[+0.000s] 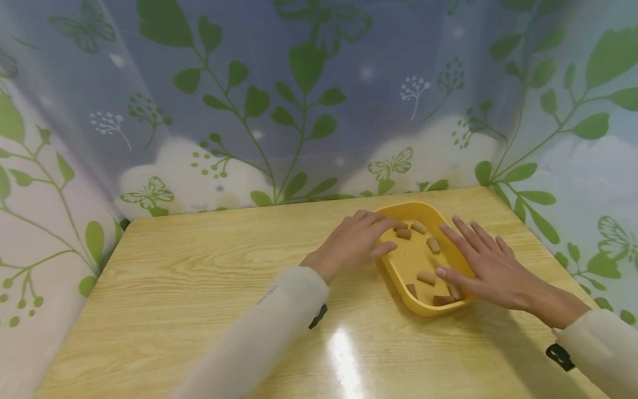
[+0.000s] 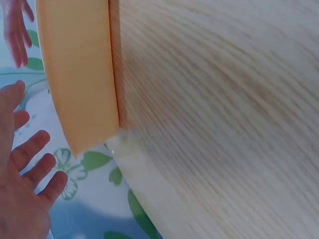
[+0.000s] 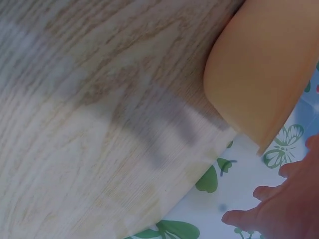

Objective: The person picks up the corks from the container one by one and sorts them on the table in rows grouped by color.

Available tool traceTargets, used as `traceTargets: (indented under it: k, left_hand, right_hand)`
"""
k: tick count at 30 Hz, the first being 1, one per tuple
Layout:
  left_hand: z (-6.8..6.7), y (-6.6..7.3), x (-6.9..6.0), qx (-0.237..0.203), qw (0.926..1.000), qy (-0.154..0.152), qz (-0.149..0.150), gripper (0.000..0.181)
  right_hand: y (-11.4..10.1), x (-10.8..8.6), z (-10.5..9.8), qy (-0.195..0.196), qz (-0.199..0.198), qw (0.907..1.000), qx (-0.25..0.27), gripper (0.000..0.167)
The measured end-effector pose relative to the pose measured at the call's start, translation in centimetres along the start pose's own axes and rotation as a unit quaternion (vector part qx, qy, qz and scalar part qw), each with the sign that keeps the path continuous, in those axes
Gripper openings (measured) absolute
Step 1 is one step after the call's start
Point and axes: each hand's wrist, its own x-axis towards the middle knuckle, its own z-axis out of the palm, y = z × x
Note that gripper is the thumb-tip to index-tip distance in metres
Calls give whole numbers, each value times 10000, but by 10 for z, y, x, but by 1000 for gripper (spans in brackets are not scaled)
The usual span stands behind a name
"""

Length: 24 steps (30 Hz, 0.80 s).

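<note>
A yellow rectangular tray [image 1: 406,257] with rounded corners stands toward the right of the table. Several brown cork-like cylinders [image 1: 426,277] lie scattered on its floor, some near the far end and others near the front. My left hand [image 1: 351,241] is at the tray's left side, fingers loosely spread, its fingertips over the far-left rim. On the opposite side, my right hand [image 1: 485,269] hovers with straight, spread fingers over the right rim and hides part of it. Both wrist views show the tray's outer wall [image 2: 79,64] and empty fingers; contact with the rim is unclear.
The light wooden table [image 1: 199,288] extends left and in front of the tray. Behind it and along both sides hang curtains [image 1: 239,138] printed with leaves and butterflies. A bright reflection shows on the tabletop near the front.
</note>
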Motion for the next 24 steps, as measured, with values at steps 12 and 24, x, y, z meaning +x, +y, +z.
traceTargets:
  k: [12, 24]
  left_hand:
    - [14, 23, 18, 201, 9993, -250, 169, 54]
    - [22, 35, 34, 194, 9980, -533, 262, 49]
  right_hand:
    - [2, -10, 3, -108, 127, 9998, -57, 91]
    - [0, -18, 10, -183, 274, 9994, -116, 96]
